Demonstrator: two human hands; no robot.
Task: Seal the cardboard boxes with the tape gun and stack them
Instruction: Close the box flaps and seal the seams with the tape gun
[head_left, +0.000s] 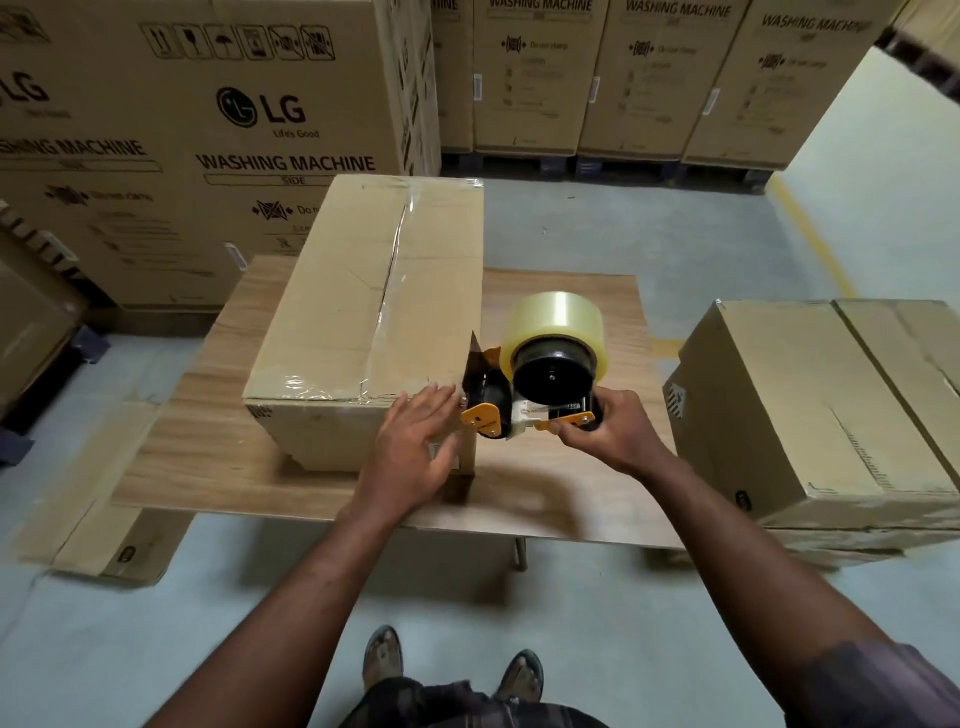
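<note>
A closed cardboard box lies on the wooden table, with clear tape along its centre seam and over its near and far edges. My right hand grips the handle of a black and orange tape gun carrying a clear tape roll. The gun sits at the box's near right corner. My left hand lies flat, fingers spread, against that same corner, just left of the gun. A second closed cardboard box stands to the right of the table, on top of another one.
Flattened cardboard lies on the floor under the table's left side. Tall washing machine cartons stand behind and to the left, more of them along the back wall. A yellow line runs across the floor at the right.
</note>
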